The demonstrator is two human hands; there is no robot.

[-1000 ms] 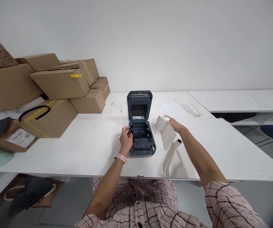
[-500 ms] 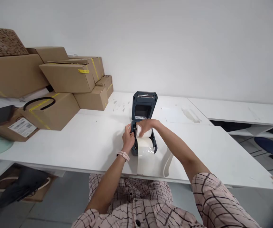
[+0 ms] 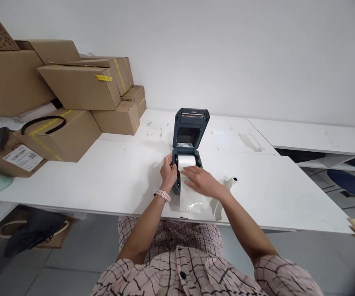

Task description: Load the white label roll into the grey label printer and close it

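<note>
A dark label printer [image 3: 191, 128] stands on the white table with its lid raised. Inside it sits a white label roll [image 3: 186, 160], and its loose strip [image 3: 191, 202] runs out toward me to the table's front edge. My left hand [image 3: 168, 172] grips the left side of the printer body, thumb on the rim. Over the strip, just in front of the roll, my right hand [image 3: 200, 181] lies with fingers stretched out flat. It partly hides the printer's right front.
Right of the printer lies a curled piece of white paper with a small core [image 3: 234, 179]. Cardboard boxes [image 3: 78, 88] are stacked on the table's left. A dark chair seat [image 3: 351, 185] shows at the far right, beyond the table [image 3: 276, 193].
My right hand has come off the roll and moved toward me onto the strip, now flat. The roll shows fully in the printer. My left hand stays at the printer's left side.
</note>
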